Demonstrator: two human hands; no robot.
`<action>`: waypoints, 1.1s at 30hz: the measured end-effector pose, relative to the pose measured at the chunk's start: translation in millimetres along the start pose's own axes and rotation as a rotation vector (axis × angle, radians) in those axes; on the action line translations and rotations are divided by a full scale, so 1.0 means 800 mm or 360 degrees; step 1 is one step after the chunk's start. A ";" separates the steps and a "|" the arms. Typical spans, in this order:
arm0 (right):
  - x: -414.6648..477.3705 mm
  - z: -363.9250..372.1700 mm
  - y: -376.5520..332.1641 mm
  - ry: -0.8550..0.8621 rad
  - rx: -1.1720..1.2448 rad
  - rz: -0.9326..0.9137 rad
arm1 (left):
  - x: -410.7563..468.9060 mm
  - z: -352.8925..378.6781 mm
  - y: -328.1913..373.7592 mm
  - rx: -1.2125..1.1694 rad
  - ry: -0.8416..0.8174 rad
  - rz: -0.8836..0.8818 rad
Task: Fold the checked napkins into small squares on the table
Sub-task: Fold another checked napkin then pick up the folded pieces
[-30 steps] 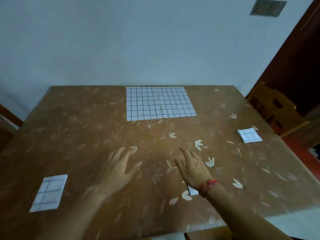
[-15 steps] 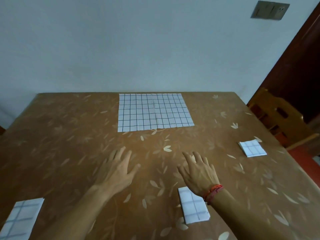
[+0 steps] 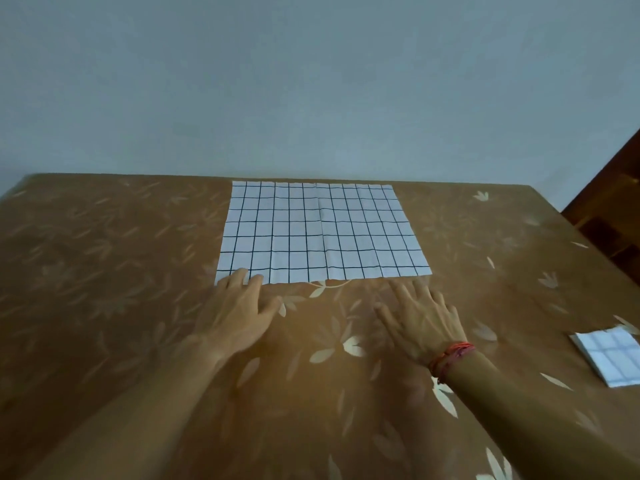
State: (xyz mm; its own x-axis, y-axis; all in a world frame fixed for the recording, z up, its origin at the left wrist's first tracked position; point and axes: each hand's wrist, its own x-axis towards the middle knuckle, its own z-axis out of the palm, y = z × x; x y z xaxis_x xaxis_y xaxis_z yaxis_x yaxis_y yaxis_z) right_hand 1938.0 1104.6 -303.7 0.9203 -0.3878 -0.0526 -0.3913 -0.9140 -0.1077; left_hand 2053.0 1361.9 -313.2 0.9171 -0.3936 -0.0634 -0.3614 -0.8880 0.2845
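A white checked napkin [image 3: 322, 232] lies spread flat at the far middle of the brown leaf-patterned table [image 3: 104, 271]. My left hand [image 3: 239, 310] is open, palm down, and its fingertips touch the napkin's near left corner. Just short of the napkin's near right edge is my right hand [image 3: 420, 317], open with fingers spread and a red thread on its wrist. A folded napkin square [image 3: 609, 356] rests at the right edge of the table.
A pale wall stands right behind the table's far edge. Dark wooden furniture [image 3: 609, 216] shows past the table's right side.
Both hands have reached forward from the table's middle up to the spread napkin's near edge. The view has moved forward, so two folded squares near me have dropped out of sight.
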 end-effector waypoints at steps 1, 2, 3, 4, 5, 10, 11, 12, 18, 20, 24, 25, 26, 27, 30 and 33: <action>0.016 0.008 0.002 -0.0010 -0.0001 0.0007 | 0.013 0.008 -0.003 0.0002 0.0026 -0.0017; 0.031 0.014 0.003 -0.0023 0.0003 0.0022 | 0.024 0.015 -0.006 -0.0002 0.0047 -0.0030; 0.044 0.020 0.004 -0.0035 0.0022 0.0043 | 0.033 0.020 -0.006 -0.0002 0.0062 -0.0044; 0.055 0.024 0.007 -0.0045 0.0055 0.0066 | 0.041 0.025 -0.006 0.0003 0.0066 -0.0050; 0.066 0.027 0.010 -0.0058 0.0087 0.0079 | 0.047 0.028 -0.004 0.0037 0.0079 -0.0038; 0.105 0.054 0.021 -0.0078 0.0027 0.0034 | 0.073 0.054 -0.017 0.0166 0.0062 -0.0064; 0.111 0.061 0.023 -0.0077 0.0019 0.0034 | 0.076 0.060 -0.022 0.0176 0.0044 -0.0091; 0.116 0.067 0.025 -0.0079 0.0010 0.0037 | 0.080 0.066 -0.026 0.0196 0.0039 -0.0103; 0.126 0.080 0.033 0.0022 -0.0024 -0.0015 | 0.087 0.078 -0.030 0.0265 0.0070 -0.0098; 0.127 0.077 0.032 0.0117 0.0006 -0.0064 | 0.086 0.075 -0.029 0.0222 0.0095 -0.0093; 0.118 0.066 0.025 0.0243 0.0042 -0.0144 | 0.077 0.066 -0.026 0.0040 0.0189 -0.0046; 0.114 0.064 0.024 0.0287 0.0039 -0.0168 | 0.073 0.065 -0.026 0.0014 0.0211 -0.0034; 0.110 0.062 0.023 0.0326 0.0043 -0.0191 | 0.069 0.064 -0.027 -0.0015 0.0247 -0.0013; 0.105 0.059 0.023 0.0359 0.0055 -0.0214 | 0.063 0.062 -0.028 -0.0048 0.0293 0.0013; 0.084 0.047 0.022 0.0421 0.0071 -0.0272 | 0.043 0.052 -0.034 -0.0118 0.0419 0.0044; 0.053 0.035 0.017 0.0449 0.0130 -0.0330 | 0.013 0.039 -0.043 -0.0075 0.0415 -0.0002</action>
State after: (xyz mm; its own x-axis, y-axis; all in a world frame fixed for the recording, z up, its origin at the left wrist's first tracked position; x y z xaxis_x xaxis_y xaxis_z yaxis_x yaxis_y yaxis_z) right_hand 1971.5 1079.4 -335.1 0.9411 -0.2236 0.2536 -0.1850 -0.9684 -0.1672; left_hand 2069.6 1381.0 -353.3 0.9321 -0.3125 0.1833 -0.3578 -0.8739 0.3291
